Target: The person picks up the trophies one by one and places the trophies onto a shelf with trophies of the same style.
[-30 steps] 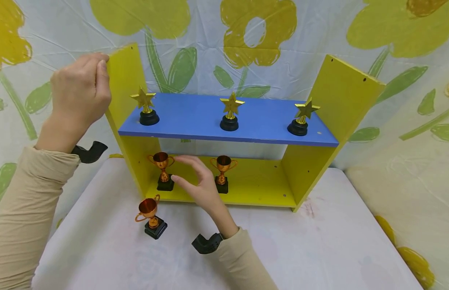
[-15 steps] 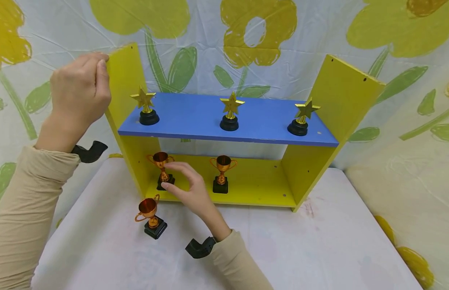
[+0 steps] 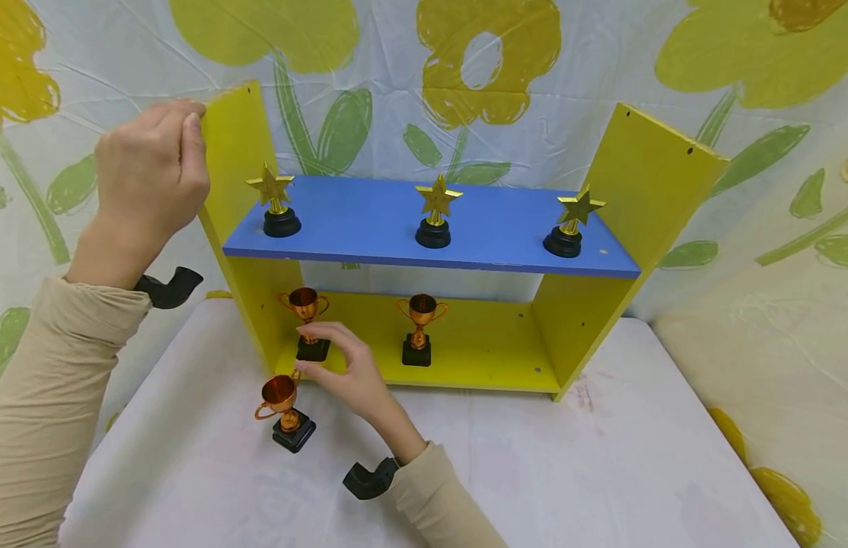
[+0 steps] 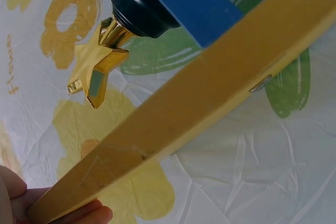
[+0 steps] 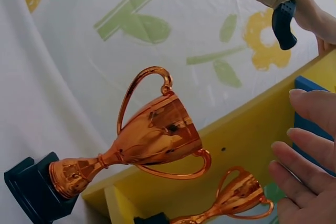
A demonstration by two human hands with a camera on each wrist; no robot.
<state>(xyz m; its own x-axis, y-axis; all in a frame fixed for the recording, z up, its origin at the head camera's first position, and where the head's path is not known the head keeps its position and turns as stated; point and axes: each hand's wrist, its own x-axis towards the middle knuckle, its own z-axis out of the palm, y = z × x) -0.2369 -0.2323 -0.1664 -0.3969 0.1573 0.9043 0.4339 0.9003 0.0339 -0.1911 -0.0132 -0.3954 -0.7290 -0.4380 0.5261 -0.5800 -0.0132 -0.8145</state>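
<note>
The right hand, fingers spread, had dropped from the shelf's cups toward the copper trophy on the table; the left hand still gripped the yellow side panel.

I see a white-covered table carrying a yellow shelf unit and one copper cup trophy in front. Its blue board bears three gold star trophies; its floor holds two copper cups.
</note>
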